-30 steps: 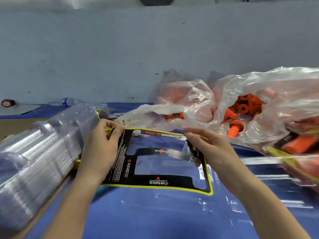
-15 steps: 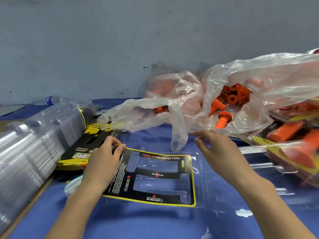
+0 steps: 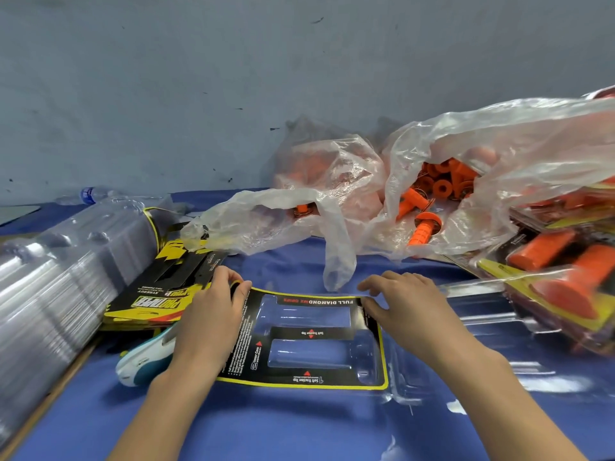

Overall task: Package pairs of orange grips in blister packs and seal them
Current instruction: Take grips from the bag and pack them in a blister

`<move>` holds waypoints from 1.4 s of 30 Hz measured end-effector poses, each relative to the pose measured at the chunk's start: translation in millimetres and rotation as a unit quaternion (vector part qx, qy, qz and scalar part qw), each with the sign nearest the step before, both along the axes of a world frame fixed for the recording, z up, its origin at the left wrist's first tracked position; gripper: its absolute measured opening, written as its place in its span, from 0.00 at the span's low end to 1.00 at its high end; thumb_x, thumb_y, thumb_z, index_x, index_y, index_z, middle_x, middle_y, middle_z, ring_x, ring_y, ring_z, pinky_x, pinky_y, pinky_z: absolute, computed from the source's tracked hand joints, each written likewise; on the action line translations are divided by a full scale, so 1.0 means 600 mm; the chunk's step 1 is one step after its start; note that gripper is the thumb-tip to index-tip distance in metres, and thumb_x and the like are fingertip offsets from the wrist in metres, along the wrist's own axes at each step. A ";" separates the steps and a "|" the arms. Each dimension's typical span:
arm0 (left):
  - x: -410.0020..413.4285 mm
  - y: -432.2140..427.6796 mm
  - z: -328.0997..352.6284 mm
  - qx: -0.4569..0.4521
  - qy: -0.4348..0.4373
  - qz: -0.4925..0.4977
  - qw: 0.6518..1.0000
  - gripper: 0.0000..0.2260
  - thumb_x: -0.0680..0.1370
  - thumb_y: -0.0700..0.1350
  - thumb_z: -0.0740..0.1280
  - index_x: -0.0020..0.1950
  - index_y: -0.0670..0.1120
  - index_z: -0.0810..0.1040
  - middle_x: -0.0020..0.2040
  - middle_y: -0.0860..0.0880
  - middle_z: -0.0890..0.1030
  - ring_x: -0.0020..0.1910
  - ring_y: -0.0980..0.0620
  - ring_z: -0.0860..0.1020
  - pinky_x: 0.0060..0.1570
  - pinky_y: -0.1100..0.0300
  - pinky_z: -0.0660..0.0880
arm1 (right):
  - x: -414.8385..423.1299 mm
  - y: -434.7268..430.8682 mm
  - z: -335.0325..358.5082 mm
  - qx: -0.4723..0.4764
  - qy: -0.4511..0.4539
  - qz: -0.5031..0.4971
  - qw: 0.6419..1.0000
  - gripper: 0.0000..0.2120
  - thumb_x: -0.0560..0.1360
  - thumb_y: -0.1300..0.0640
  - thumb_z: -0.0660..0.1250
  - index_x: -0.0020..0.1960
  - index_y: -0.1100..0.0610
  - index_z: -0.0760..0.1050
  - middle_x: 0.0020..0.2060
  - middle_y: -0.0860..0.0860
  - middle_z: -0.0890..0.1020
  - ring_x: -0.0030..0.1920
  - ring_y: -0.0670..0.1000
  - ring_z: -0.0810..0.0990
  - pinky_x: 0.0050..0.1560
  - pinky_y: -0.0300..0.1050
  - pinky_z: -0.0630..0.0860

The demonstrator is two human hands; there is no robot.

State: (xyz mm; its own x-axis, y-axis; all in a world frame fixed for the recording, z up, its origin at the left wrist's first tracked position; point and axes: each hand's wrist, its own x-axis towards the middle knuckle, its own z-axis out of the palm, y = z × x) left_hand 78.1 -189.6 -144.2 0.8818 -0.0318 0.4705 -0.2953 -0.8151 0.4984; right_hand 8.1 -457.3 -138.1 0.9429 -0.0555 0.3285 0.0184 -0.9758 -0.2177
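A black card insert with yellow border (image 3: 309, 334) lies in a clear blister pack (image 3: 419, 367) on the blue table cover. My left hand (image 3: 206, 324) grips the card's left edge, thumb curled over its far corner. My right hand (image 3: 406, 311) presses on the card's far right corner with fingers bent. Loose orange grips (image 3: 424, 229) spill from a clear plastic bag (image 3: 492, 168) at the far right. No grip sits in the open pack.
A tall stack of empty clear blisters (image 3: 50, 294) lies at the left, with a pile of printed cards (image 3: 156, 294) beside it. Filled packs with orange grips (image 3: 565, 274) are at the right. A white and teal tool (image 3: 146, 361) lies under my left wrist. A second bag (image 3: 326, 174) sits behind.
The card and blister came down from a raised tilt onto the table. My right hand let go of its right edge, hovered, then settled on the far right corner.
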 end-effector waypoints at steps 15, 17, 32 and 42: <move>-0.068 0.021 -0.013 0.021 0.027 -0.022 0.999 0.09 0.81 0.48 0.63 0.59 0.50 0.77 0.55 0.53 0.80 0.57 0.50 0.76 0.56 0.52 0.71 | 0.007 -0.008 -0.008 -0.017 -0.004 0.008 1.000 0.13 0.81 0.45 0.57 0.64 0.39 0.71 0.54 0.41 0.74 0.53 0.48 0.69 0.57 0.43 0.59; -0.080 0.020 -0.023 0.067 0.034 -0.043 0.996 0.09 0.81 0.48 0.63 0.60 0.51 0.78 0.56 0.55 0.80 0.58 0.51 0.75 0.58 0.53 0.69 | 0.006 -0.008 -0.007 -0.024 -0.010 0.012 1.000 0.13 0.81 0.44 0.56 0.64 0.39 0.72 0.50 0.40 0.72 0.49 0.47 0.65 0.54 0.42 0.57; -0.085 0.036 -0.026 0.160 -0.026 -0.029 0.986 0.22 0.80 0.56 0.49 0.59 0.49 0.79 0.56 0.52 0.80 0.58 0.47 0.77 0.56 0.49 0.72 | -0.008 -0.008 0.000 -0.028 -0.031 0.033 0.999 0.10 0.79 0.45 0.57 0.56 0.38 0.75 0.51 0.38 0.75 0.54 0.46 0.68 0.63 0.40 0.57; -0.103 0.098 -0.020 0.040 0.020 -0.134 0.990 0.16 0.80 0.65 0.49 0.48 0.59 0.72 0.45 0.62 0.78 0.51 0.59 0.74 0.50 0.57 0.71 | -0.007 -0.010 0.003 -0.047 -0.019 0.028 0.998 0.14 0.81 0.42 0.51 0.56 0.41 0.74 0.52 0.40 0.76 0.54 0.47 0.69 0.60 0.42 0.59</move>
